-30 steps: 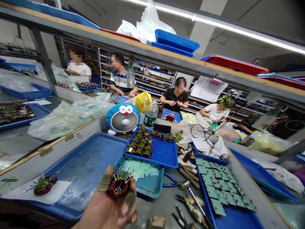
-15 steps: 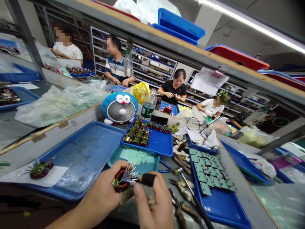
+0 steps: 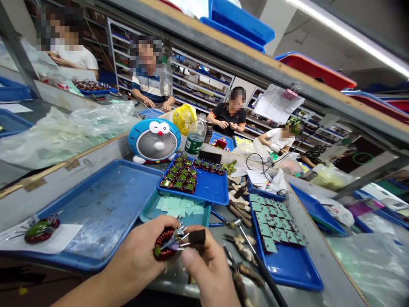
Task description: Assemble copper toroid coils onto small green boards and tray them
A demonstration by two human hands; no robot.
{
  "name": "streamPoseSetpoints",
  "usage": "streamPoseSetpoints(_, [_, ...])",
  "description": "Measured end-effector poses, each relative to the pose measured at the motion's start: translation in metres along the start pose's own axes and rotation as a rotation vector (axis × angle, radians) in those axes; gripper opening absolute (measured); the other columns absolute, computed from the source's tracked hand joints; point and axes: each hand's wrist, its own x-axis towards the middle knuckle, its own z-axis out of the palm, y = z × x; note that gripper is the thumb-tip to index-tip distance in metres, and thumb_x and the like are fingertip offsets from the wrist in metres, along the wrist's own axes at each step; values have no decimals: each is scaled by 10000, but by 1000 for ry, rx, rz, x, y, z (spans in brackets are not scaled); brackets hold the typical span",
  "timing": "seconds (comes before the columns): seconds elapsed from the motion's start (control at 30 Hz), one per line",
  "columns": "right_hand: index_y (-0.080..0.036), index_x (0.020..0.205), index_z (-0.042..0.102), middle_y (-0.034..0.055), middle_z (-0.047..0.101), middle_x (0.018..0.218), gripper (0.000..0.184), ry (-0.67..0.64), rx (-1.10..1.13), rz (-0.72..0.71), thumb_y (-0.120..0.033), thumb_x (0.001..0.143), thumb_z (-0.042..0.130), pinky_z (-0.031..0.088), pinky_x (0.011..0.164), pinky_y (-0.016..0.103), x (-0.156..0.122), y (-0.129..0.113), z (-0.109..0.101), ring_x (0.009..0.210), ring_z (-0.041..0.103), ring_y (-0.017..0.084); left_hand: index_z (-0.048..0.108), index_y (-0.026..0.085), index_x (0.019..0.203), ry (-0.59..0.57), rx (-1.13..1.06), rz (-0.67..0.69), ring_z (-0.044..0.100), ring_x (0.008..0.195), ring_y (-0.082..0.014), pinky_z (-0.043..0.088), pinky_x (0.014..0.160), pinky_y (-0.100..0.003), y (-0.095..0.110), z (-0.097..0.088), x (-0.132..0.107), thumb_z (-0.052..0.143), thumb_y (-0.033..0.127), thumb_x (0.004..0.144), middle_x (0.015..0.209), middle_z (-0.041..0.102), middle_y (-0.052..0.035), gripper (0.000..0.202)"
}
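Note:
My left hand (image 3: 143,249) grips a toroidal coil (image 3: 163,247) with dark red copper winding, its pale wire leads fanned out to the right. My right hand (image 3: 212,266) has a black wrap on the index finger; thumb and index finger are bent in a pinch around the lead ends. Whether both fingertips press on the leads is hard to see. Another coil (image 3: 40,230), with a green centre and long leads, lies at the left on a white paper (image 3: 68,236).
A large blue tray (image 3: 105,204) stands left. Beyond my hands are a blue tray of coils (image 3: 211,187) and a teal tray of green cards (image 3: 180,207). Right are a hammer (image 3: 252,247), pliers (image 3: 238,264) and a tray of green-topped parts (image 3: 297,264). A fan (image 3: 155,140) and co-workers are behind.
The view has shifted slightly, so the surroundings sit further left. The coil stays in my left hand, its leads turned a little; my right thumb and index finger have shifted slightly around the lead ends.

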Motion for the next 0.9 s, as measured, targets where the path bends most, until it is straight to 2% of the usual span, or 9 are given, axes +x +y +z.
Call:
streamPoseSetpoints(0.07, [-201, 1156, 765, 85, 736, 1096, 435, -8, 40, 66, -569, 924, 749, 534, 939, 381, 3, -3, 0, 1030, 666, 263, 696, 272, 981, 9, 15, 11, 741, 730, -213, 501, 667, -261, -1, -1, 3, 773, 124, 727, 833, 788, 30, 304])
streamPoseSetpoints(0.13, [-204, 1104, 770, 72, 742, 1055, 415, 19, 121, 102, -566, 899, 783, 528, 917, 373, 5, -1, 3, 988, 665, 251, 698, 272, 976, 15, 1, -4, 733, 703, -218, 497, 647, -263, -3, -1, 4, 822, 168, 730, 809, 785, 26, 294])
streamPoseSetpoints(0.27, [-218, 1050, 775, 53, 756, 999, 363, -1, 297, 145, -496, 836, 869, 522, 928, 392, 2, 10, 12, 958, 672, 250, 688, 274, 977, 8, -49, -83, 718, 666, -206, 493, 629, -251, -4, -2, -4, 814, 149, 702, 786, 775, 43, 327])
streamPoseSetpoints(0.33, [-227, 1045, 770, 43, 751, 1008, 370, -9, 312, 163, -472, 800, 902, 515, 937, 385, 1, 10, 11, 971, 666, 245, 683, 273, 975, -40, -75, -131, 718, 679, -198, 487, 633, -240, -2, -3, -6, 793, 140, 705, 795, 773, 50, 320])
streamPoseSetpoints(0.53, [-220, 1088, 798, 51, 697, 1076, 321, -148, 14, 115, -492, 919, 788, 512, 910, 343, 15, -16, -11, 998, 654, 227, 636, 246, 949, -268, -191, -172, 675, 693, -190, 450, 614, -226, 9, -10, 2, 756, 220, 805, 802, 745, 31, 189])
streamPoseSetpoints(0.73, [-220, 1011, 818, 49, 730, 1113, 312, -312, -251, 38, -507, 889, 822, 508, 948, 312, 31, -34, -23, 1032, 686, 220, 606, 237, 941, -453, -322, -260, 553, 682, -155, 428, 602, -195, 10, -14, -3, 809, 263, 799, 786, 667, 50, 249])
streamPoseSetpoints(0.8, [-213, 979, 812, 55, 744, 1073, 302, -305, -323, -27, -507, 912, 796, 514, 907, 308, 31, -29, -21, 986, 695, 215, 593, 236, 929, -478, -355, -282, 531, 672, -149, 421, 598, -194, 8, -14, -6, 807, 278, 811, 773, 641, 55, 248])
streamPoseSetpoints(0.9, [-205, 990, 797, 75, 737, 1021, 354, -185, -318, -122, -550, 956, 725, 522, 885, 324, 23, -9, -13, 962, 693, 225, 583, 236, 912, -454, -394, -343, 539, 683, -152, 429, 605, -198, 2, -12, -9, 804, 262, 822, 780, 620, 49, 239])
